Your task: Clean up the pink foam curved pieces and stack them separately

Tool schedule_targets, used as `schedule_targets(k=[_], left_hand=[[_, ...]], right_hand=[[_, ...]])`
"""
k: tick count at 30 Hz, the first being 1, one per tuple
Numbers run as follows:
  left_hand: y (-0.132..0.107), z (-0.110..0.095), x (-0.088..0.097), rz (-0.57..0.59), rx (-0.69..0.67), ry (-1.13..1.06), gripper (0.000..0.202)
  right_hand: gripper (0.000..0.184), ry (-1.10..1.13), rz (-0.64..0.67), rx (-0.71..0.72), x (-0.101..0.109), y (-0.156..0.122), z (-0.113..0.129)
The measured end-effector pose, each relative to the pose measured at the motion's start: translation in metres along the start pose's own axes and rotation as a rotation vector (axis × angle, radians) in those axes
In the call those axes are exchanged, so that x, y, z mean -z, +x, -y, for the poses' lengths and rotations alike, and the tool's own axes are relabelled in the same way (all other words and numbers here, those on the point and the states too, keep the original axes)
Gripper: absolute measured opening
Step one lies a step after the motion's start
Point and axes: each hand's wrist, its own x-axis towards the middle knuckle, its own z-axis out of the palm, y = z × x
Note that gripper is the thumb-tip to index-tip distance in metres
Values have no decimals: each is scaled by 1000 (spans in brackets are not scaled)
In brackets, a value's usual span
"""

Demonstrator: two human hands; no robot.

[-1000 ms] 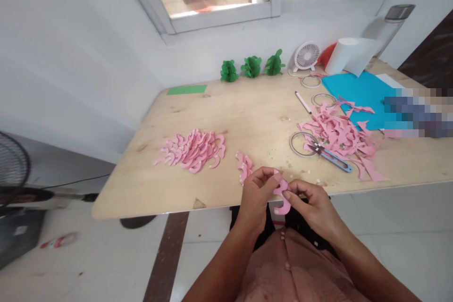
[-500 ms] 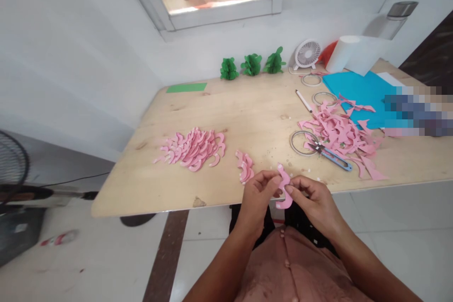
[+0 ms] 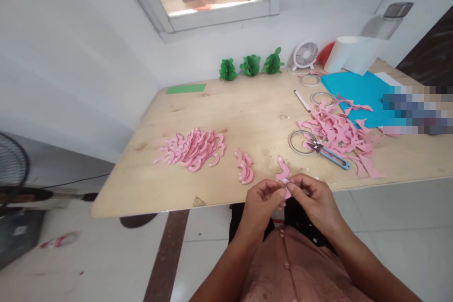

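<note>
Since the wooden table (image 3: pixel 226 115) takes up most of the view, start there: blue paper (image 3: pixel 364 89) lies at far R, w/ a loose heap of pink offcuts (image 3: pixel 334 127) partly over its near corner, & a heap of curved pink cut-outs (image 3: pixel 194 148) sits well off to the L. Both hands are at the near edge, approx. mid-table, close tog. L hand (image 3: pixel 262 198) is narrowed to a thumb-&-finger pinch on a wavy pink strip (image 3: pixel 282 170); R hand (image 3: pixel 313 198) pinches the same strip from the other side, tips almost touching. Blue-handled snips (image 3: pixel 332 156) rest by the offcuts, & a small pink cluster (image 3: pixel 245 167) lies just L of the strip. Strip's far end points toward the window, near end is hidden btwn fingers, so can't tell if it's bent there. Smallest: a whitish patch (image 3: pixel 285 181) right at the fingertips, prob. tape. To do this well, I'd steady the strip w/ L pinch close to the patch, work w/ R thumb & index only, & go easy b/c thin curvy pcs likely crease or tear at the narrow bits.
</note>
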Motion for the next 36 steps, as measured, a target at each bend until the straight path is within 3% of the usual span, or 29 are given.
schedule_targets(k=[20, 28, 36], left_hand=[[-6, 6, -1, 43, -101, 76, 15], [-20, 5, 3, 46, -158, 95, 8], [-36, 3, 3, 11, -160, 80, 16]], right_hand=[[22, -143, -89, 110, -4, -13, 11], [23, -116, -120, 125, -2, -21, 12], [23, -65, -131, 125, -5, -30, 13]])
